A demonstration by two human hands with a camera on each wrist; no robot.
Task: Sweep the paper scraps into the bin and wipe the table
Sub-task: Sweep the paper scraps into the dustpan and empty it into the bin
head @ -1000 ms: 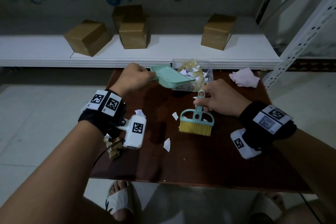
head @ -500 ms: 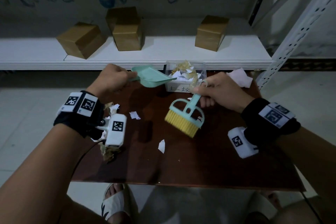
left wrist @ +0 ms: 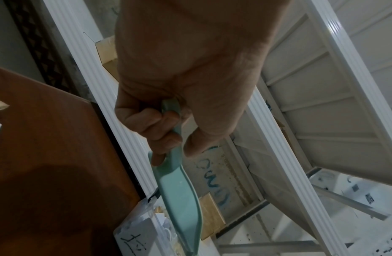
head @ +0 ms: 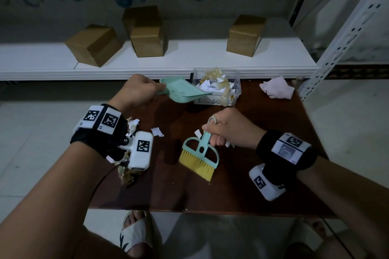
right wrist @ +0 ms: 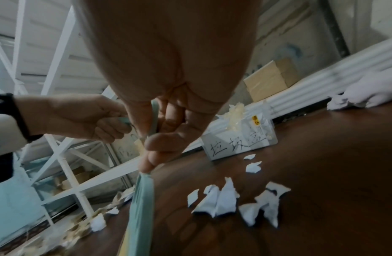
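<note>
left hand fisted round teal dustpan handle, pan raised with lip over clear bin, likely for tipping | right hand gripping brush, bristles down, left of bin's front, likely for next sweep | paper scraps on table before bin; cloth right of bin | bin label handwritten, illegible; wall: "sit down"

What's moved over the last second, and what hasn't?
The right hand has drawn the brush back from the bin toward the near side of the table, bristles now angled left. The left hand still grips the dustpan, tipped at the bin's rim. Scraps remain on the table; the crumpled cloth at the far right corner is untouched.
</note>
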